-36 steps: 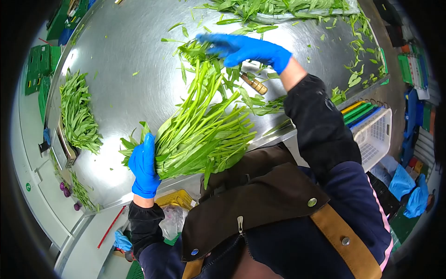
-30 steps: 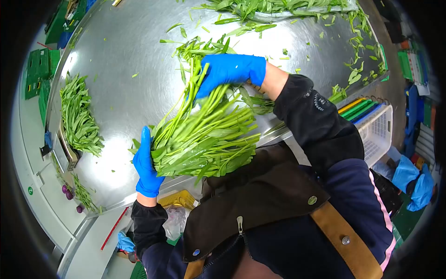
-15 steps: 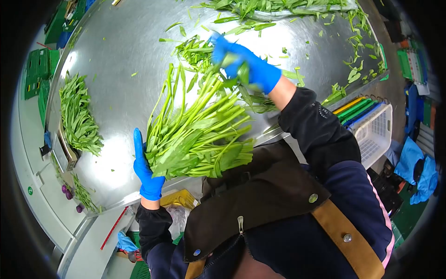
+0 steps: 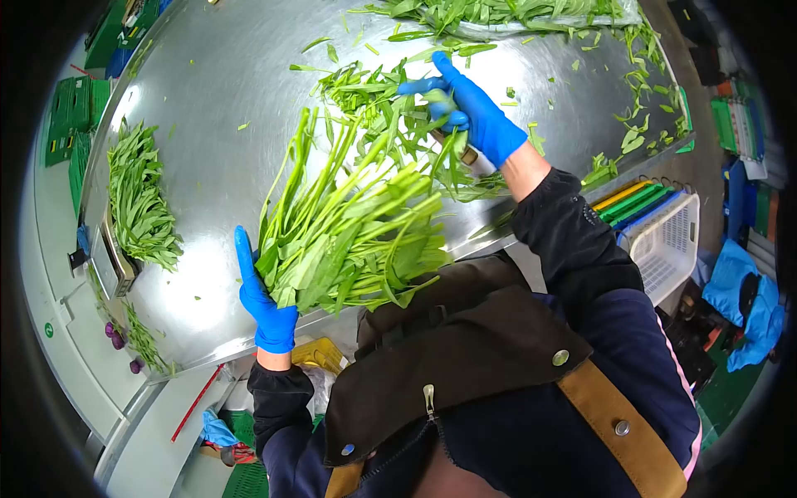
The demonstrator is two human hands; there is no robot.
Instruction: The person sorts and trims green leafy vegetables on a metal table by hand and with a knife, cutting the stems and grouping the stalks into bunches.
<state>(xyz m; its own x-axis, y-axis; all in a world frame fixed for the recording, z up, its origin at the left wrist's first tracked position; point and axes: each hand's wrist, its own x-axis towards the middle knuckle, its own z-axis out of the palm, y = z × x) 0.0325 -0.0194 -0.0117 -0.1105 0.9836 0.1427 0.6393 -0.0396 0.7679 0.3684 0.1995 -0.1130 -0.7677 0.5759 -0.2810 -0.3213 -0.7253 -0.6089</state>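
Observation:
A bunch of leafy green stems, seemingly water spinach (image 4: pixel 349 224), lies across my left hand (image 4: pixel 270 311), its stems fanning up and right. That hand wears a blue glove and supports the bunch at its lower left, index finger pointing up; the other fingers are hidden behind leaves. Above the bunch, my gloved right hand (image 4: pixel 477 112) has its fingers spread, with a blurred leaf scrap by the fingertips. Just under its wrist shows a brown-and-white object (image 4: pixel 475 159) that I cannot make out. Loose trimmed leaves (image 4: pixel 357 90) lie on the metal table (image 4: pixel 241 75) beside it.
A pile of greens (image 4: pixel 143 195) sits at the left by a scale-like device (image 4: pixel 112 257). More greens (image 4: pixel 498 12) fill the far edge, with scraps at the right. A white basket (image 4: pixel 668 241) stands by the right edge. Purple-banded stems (image 4: pixel 148 336) lie at lower left.
My right hand has moved slightly right and its fingers have spread apart. The bunch has shifted a little left, with my left hand still at its base.

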